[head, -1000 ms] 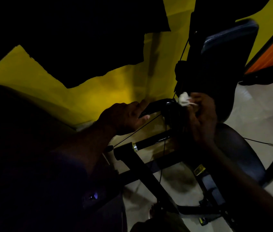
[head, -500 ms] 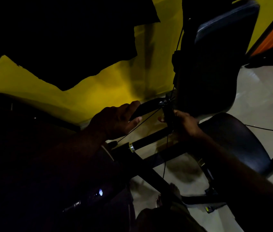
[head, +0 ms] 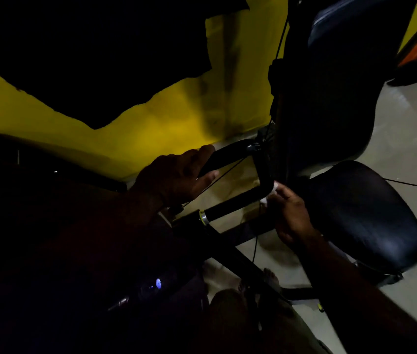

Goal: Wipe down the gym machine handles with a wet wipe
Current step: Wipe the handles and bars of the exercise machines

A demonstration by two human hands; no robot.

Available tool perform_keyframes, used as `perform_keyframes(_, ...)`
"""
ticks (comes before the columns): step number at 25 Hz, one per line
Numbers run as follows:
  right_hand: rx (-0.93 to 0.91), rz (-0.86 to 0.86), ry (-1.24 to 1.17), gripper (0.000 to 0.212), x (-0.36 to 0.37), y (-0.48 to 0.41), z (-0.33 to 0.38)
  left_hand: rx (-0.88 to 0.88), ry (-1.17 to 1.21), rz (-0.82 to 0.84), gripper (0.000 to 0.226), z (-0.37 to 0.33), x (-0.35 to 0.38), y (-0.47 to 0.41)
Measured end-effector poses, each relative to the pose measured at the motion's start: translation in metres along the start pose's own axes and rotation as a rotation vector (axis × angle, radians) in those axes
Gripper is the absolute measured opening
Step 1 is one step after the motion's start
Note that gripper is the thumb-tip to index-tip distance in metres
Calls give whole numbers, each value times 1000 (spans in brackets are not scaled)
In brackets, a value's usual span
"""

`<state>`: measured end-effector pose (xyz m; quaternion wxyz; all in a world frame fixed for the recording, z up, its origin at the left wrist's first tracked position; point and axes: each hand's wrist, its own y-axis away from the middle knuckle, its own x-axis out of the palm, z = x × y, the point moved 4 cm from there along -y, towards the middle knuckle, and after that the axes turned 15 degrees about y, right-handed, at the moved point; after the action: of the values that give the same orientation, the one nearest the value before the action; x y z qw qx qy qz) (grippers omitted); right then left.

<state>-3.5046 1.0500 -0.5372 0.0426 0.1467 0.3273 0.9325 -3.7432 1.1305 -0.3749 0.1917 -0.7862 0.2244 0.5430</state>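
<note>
The scene is dim. A black U-shaped machine handle (head: pixel 238 203) hangs in the middle of the head view, with a silver collar at its lower left end. My left hand (head: pixel 176 175) is closed around the handle's upper bar (head: pixel 225 155). My right hand (head: pixel 290 213) presses a small white wet wipe (head: pixel 272 191) against the bend at the handle's lower right corner. Only a sliver of the wipe shows between my fingers and the bar.
A black padded seat (head: pixel 365 215) and upright backrest (head: pixel 342 80) stand right of the handle. Thin cables (head: pixel 227 172) cross the handle. A black frame bar (head: pixel 235 256) runs down towards my foot (head: pixel 270 275). A yellow wall (head: pixel 151 123) lies behind, pale floor below.
My right hand has moved with the wipe from the top of the handle's right side down to its lower bend. My left hand has kept its hold on the upper bar.
</note>
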Motion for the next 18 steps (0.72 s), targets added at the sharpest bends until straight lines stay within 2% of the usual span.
perform_keyframes(3,94,-64,-247,27,56,20,-21,-21,3,35,60,-1,-1,0)
perform_keyframes(7,259,53,-47,35,126,46,-57,-50,6,67,59,-4,-3,1)
perform_keyframes(8,283,25,13,29,122,46,-55,-50,-1,71,58,-4,-3,1)
perform_keyframes(10,318,-56,-38,21,100,46,-41,-30,1,75,57,-4,-2,-1)
perform_keyframes(12,318,-131,-307,18,70,46,-25,-4,-9,78,58,-3,0,-1)
perform_keyframes(14,236,-204,-490,25,39,43,-12,0,-8,75,61,0,1,-1)
perform_keyframes(15,187,-209,-482,30,28,42,-3,6,-11,74,62,0,1,-1)
perform_keyframes(18,60,-221,-211,38,12,46,26,2,-44,90,65,-6,0,-3)
